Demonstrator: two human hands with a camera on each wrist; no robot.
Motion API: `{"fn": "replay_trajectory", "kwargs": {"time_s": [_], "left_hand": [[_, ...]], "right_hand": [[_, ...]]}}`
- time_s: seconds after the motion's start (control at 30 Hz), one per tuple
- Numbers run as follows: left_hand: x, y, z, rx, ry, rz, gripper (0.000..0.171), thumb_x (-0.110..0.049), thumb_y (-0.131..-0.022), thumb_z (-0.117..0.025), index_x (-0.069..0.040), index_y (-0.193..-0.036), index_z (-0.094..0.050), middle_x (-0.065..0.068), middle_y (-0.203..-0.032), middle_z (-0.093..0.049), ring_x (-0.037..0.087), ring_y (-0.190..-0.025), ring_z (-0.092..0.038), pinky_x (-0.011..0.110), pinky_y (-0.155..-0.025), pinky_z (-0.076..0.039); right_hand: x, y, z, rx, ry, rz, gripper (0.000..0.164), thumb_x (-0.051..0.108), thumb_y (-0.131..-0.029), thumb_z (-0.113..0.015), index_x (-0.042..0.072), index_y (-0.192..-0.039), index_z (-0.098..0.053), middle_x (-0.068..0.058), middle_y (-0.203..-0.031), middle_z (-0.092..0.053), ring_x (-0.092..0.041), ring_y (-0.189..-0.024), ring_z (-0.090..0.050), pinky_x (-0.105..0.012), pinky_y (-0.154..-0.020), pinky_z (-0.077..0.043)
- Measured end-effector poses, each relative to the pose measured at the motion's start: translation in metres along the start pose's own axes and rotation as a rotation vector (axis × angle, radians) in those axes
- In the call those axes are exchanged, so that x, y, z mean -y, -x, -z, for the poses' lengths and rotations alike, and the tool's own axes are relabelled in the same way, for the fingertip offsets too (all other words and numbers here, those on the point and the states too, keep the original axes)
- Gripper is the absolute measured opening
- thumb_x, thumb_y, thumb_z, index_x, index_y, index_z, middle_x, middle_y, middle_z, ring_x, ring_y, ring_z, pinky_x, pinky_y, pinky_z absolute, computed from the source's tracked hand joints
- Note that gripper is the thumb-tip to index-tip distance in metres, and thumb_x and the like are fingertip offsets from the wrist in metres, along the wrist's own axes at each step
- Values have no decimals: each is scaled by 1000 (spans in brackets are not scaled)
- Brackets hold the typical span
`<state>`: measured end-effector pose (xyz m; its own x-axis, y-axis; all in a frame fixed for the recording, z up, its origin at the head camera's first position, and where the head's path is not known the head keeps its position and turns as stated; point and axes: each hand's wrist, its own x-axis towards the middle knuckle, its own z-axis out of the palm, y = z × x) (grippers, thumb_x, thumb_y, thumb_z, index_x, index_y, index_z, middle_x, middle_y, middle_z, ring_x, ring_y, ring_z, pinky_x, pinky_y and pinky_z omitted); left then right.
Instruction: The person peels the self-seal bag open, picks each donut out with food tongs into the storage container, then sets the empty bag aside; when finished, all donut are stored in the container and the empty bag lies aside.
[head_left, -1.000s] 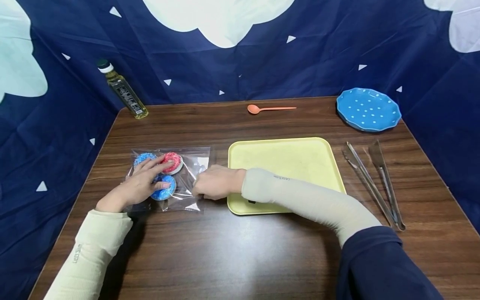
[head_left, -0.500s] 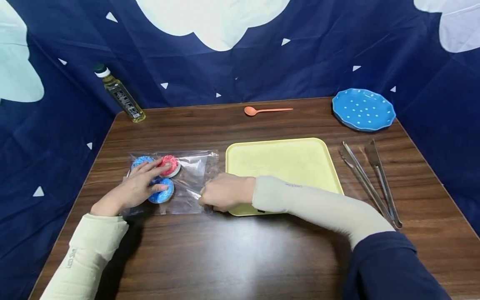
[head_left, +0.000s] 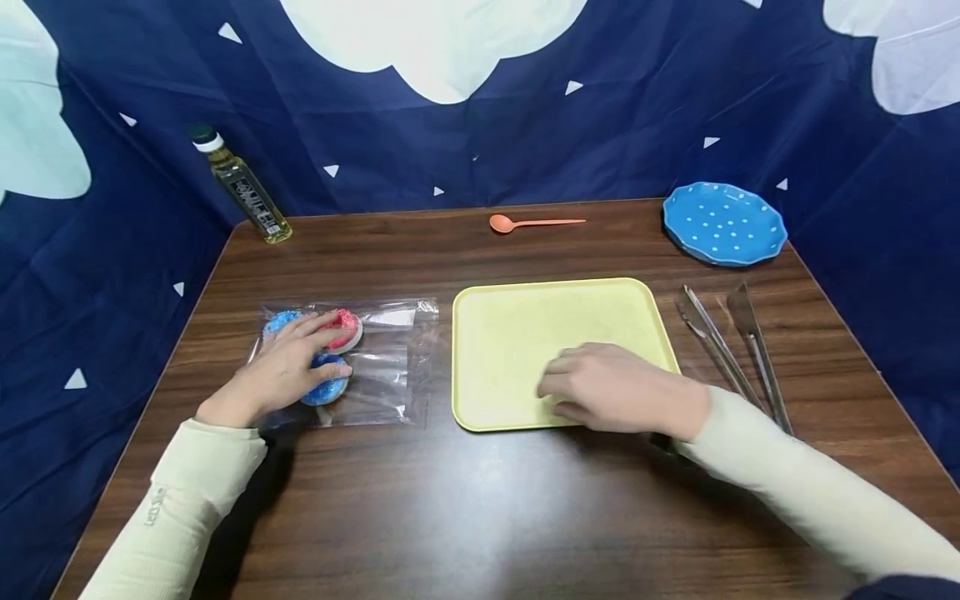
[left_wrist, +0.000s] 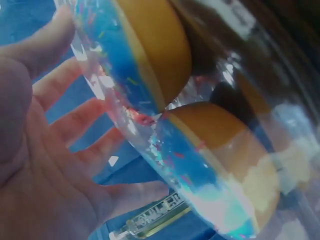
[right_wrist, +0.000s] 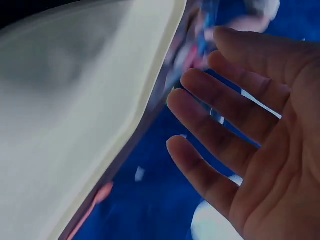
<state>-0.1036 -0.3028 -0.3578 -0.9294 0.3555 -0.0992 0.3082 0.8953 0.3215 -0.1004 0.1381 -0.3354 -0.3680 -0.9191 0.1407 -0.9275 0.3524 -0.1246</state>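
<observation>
A clear plastic bag [head_left: 381,379] lies at the left of the table with frosted doughnuts inside. Visible are a red-topped doughnut [head_left: 348,329], a blue one [head_left: 327,392] nearer the front and another blue one [head_left: 281,322] behind. My left hand [head_left: 281,373] rests on the bag over the doughnuts, fingers spread and partly covering them. In the left wrist view, blue icing with sprinkles and tan undersides show through the plastic. My right hand [head_left: 603,385] hovers above the yellow tray [head_left: 506,333], holding nothing, its fingers loosely bent in the right wrist view.
Metal tongs [head_left: 761,358] lie right of the tray. A blue dotted plate [head_left: 723,223] sits at the back right, an orange spoon [head_left: 536,222] along the back edge. An oil bottle [head_left: 251,196] stands at the back left corner. Blue cloth surrounds the table.
My right hand has let go of the bag's right end and moved right over the tray. The bag now lies flatter and extended. My left hand has stayed on the doughnuts.
</observation>
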Motion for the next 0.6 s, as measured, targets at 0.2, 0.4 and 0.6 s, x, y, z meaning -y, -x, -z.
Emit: {"fn": "replay_trajectory", "kwargs": {"time_s": [0.2, 0.4, 0.6], "left_hand": [[4, -5, -4, -93, -23, -94, 38, -21, -94, -73, 2, -124, -69, 31, -139, -51, 50, -130, -44, 64, -107, -34], [8, -4, -7, -172, -26, -128, 24, -9, -94, -71, 2, -115, -72, 29, -131, -59, 48, -124, -52, 63, -102, -41], [8, -4, -7, -210, 1, -116, 20, -9, -94, -72, -1, -112, -74, 26, -125, -63, 47, -123, -53, 65, -100, -42]], "right_hand": [[-19, 80, 13, -152, 25, -306, 23, 18, -83, -82, 13, -103, -74, 3, -100, -70, -18, -93, -68, -43, -77, -58], [-27, 144, 20, -147, 55, -783, 40, 20, -87, -78, 4, -121, -66, -19, -113, -67, -41, -104, -63, -62, -71, -52], [-32, 179, 9, -73, -28, -1088, 77, 40, -93, -72, -18, -135, -45, -42, -118, -51, -62, -102, -51, -71, -80, -43]]}}
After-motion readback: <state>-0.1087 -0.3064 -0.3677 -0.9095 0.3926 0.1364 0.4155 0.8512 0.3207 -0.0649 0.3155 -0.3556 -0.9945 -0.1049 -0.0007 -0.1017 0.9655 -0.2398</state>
